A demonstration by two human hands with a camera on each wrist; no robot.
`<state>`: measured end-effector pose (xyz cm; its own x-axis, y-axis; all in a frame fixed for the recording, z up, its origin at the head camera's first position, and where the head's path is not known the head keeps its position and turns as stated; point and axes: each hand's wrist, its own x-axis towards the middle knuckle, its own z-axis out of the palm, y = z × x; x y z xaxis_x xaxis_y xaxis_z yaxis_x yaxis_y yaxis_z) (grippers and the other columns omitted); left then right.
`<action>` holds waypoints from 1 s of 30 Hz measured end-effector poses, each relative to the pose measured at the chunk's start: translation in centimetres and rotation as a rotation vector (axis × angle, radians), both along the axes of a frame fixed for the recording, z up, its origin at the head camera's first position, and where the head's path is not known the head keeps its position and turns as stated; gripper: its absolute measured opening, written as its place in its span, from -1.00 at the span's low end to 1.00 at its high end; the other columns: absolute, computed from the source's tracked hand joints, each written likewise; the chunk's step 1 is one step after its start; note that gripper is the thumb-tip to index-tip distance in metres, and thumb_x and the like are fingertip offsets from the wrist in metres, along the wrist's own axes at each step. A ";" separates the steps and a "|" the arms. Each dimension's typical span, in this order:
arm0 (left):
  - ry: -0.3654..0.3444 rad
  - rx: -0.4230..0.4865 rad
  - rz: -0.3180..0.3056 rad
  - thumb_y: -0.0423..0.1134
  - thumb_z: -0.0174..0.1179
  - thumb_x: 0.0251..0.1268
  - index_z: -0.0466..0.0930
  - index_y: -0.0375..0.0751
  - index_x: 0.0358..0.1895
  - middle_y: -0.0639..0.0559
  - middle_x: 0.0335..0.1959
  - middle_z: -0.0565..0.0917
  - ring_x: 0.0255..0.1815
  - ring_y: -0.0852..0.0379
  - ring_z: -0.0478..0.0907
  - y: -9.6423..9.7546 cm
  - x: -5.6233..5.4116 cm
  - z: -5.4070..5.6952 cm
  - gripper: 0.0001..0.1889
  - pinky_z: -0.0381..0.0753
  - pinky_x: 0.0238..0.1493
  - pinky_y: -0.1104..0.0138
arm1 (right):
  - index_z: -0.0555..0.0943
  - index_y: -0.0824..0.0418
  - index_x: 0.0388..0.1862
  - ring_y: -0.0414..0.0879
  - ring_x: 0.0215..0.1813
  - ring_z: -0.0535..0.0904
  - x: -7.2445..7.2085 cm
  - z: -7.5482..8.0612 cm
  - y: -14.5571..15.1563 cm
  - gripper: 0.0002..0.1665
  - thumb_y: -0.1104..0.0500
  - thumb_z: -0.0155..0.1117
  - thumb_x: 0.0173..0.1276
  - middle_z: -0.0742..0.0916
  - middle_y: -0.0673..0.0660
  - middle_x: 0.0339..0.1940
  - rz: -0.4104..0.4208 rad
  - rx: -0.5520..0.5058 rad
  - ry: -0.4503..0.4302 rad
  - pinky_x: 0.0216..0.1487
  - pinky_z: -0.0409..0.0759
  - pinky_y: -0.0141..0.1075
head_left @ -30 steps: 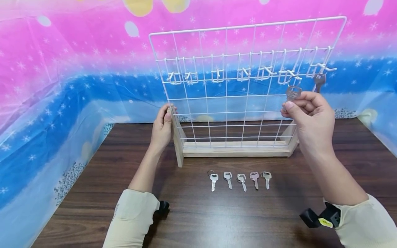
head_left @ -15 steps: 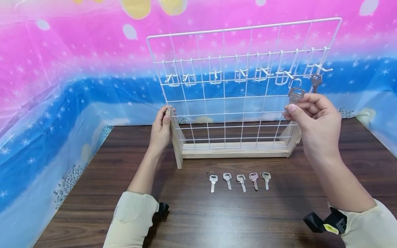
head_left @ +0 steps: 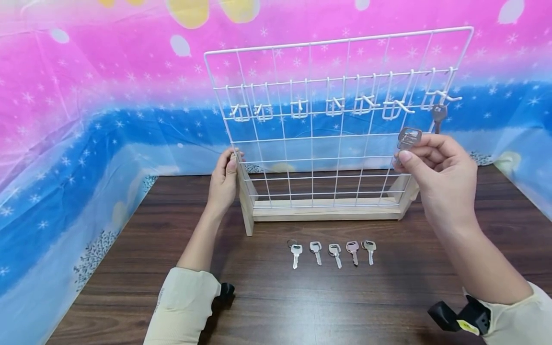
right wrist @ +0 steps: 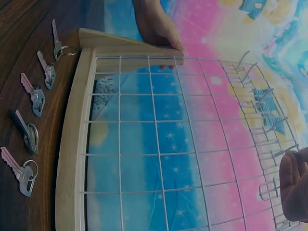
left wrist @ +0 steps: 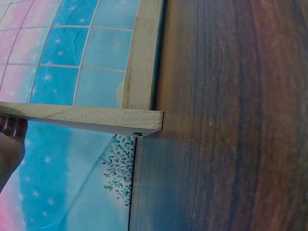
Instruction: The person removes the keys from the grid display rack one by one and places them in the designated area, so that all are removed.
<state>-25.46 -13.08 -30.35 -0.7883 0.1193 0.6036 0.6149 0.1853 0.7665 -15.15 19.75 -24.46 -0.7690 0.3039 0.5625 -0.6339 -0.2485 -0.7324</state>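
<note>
My right hand (head_left: 446, 179) pinches a silver key (head_left: 409, 137) by its blade, head up, below a white hook (head_left: 397, 108) second from the right on a wire grid rack (head_left: 312, 158). Another key (head_left: 439, 114) hangs from the rightmost hook (head_left: 444, 96), just behind that hand. With my left hand (head_left: 223, 179) I grip the top of the stand's left wooden side piece (head_left: 247, 201). In the left wrist view, curled fingers (left wrist: 19, 127) show at this wooden piece (left wrist: 96, 117). Only part of the right hand (right wrist: 294, 190) shows in the right wrist view.
Several keys with rings lie in a row on the brown table before the stand, from the left key (head_left: 296, 255) to the right key (head_left: 369, 251). More white hooks (head_left: 299, 108) line the grid. A pink and blue cloth (head_left: 108, 124) hangs behind.
My right hand has moved slightly right and down with the key. The key ring, earlier upright above the key's head near the hook, no longer shows there. The left hand keeps its grip.
</note>
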 end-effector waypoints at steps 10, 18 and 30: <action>-0.008 -0.003 -0.001 -0.44 -0.32 0.47 0.24 -0.54 0.18 -0.40 0.06 0.42 0.09 -0.23 0.37 0.0 0.0 0.0 -0.67 0.34 0.07 0.14 | 0.53 0.31 -0.27 -0.16 -0.45 0.66 1.3 -1.3 0.5 -0.80 0.50 0.26 0.16 0.71 0.07 -0.47 -0.052 0.204 -0.120 -0.28 0.57 -0.43; -0.012 -0.005 -0.003 -0.43 -0.32 0.47 0.23 -0.54 0.18 -0.42 0.07 0.41 0.10 -0.29 0.35 -0.1 0.0 -0.1 -0.66 0.32 0.08 0.07 | 0.52 0.20 -0.23 -0.26 -0.43 0.65 2.0 -3.3 1.7 -0.77 0.45 0.26 0.19 0.71 -0.06 -0.46 -0.131 0.442 -0.233 -0.35 0.52 -0.53; -0.011 -0.008 0.012 -0.42 -0.31 0.47 0.25 -0.53 0.17 -0.41 0.06 0.42 0.08 -0.24 0.37 -0.1 -0.1 -0.1 -0.67 0.33 0.04 0.18 | 0.50 0.18 -0.18 -0.31 -0.43 0.62 2.9 -6.3 4.0 -0.80 0.35 0.27 0.24 0.71 -0.04 -0.46 -0.215 0.647 -0.367 -0.42 0.50 -0.52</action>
